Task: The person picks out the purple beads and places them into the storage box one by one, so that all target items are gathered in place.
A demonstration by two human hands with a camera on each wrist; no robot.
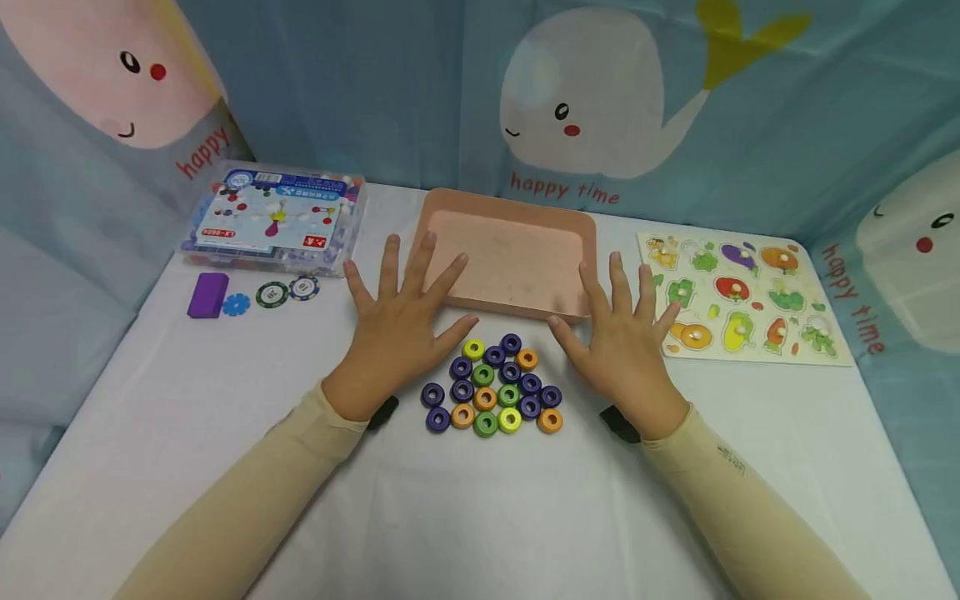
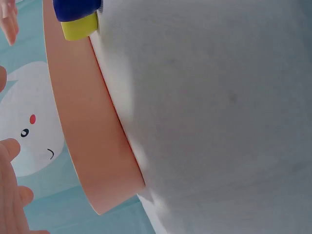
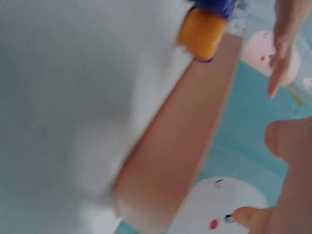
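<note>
My left hand [image 1: 393, 333] has its fingers spread, back upward, to the left of a group of small ring-shaped beads [image 1: 485, 399]. On the group's other side is my right hand [image 1: 626, 354], its fingers spread too. Neither hand holds anything. The beads are dark purple, orange, green and yellow, lying close together. Just beyond them sits a shallow peach tray [image 1: 510, 305]; in the head view my left fingertips overlap its near-left corner. The left wrist view shows a yellow bead [image 2: 80, 28] before the tray wall, and an orange bead [image 3: 202, 34] appears blurred in the right wrist view.
At the back left lies a clear plastic box [image 1: 273, 221] of small coloured parts. In front of it are a purple block [image 1: 207, 296], a blue flower-shaped disc [image 1: 236, 305] and two poker chips [image 1: 272, 294]. A vegetable peg puzzle [image 1: 750, 304] lies right. Printed curtains border the table.
</note>
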